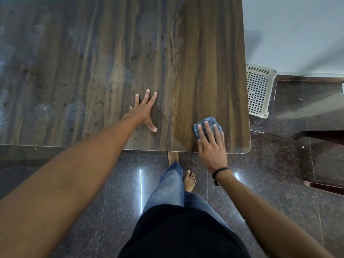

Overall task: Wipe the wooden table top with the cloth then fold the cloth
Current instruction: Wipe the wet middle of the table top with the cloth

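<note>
1. Cloth (207,123), head view: small blue-grey checked pad, bunched up, lying on the wooden table top (111,53) near its front right corner, a little in from both edges.
2. Right hand (212,146) lies flat on the cloth. Its fingers are straight and slightly apart, pressing down, not curled round it. The far part of the cloth shows past the fingertips. There is a black band (220,171) on that wrist.
3. Left hand (144,110) is flat on bare wood, well left of the cloth, fingers spread wide and thumb out. It holds nothing and looks like a brace.
4. Table surface: the right strip around the cloth is a warm clean brown. The rest, to the left, is grey, hazy and spotted. Judged: wiping is early, with most of the top left to do and folding not yet begun.
5. Handling, judged: the cloth is soft, light and limp, possibly damp. It slides easily on the smooth laminate under a flat palm. It will crumple rather than hold its shape, so for folding spread it flat, then pinch two corners along an edge.
6. A white plastic basket (258,90) stands on the floor beside the right end of the table.
</note>
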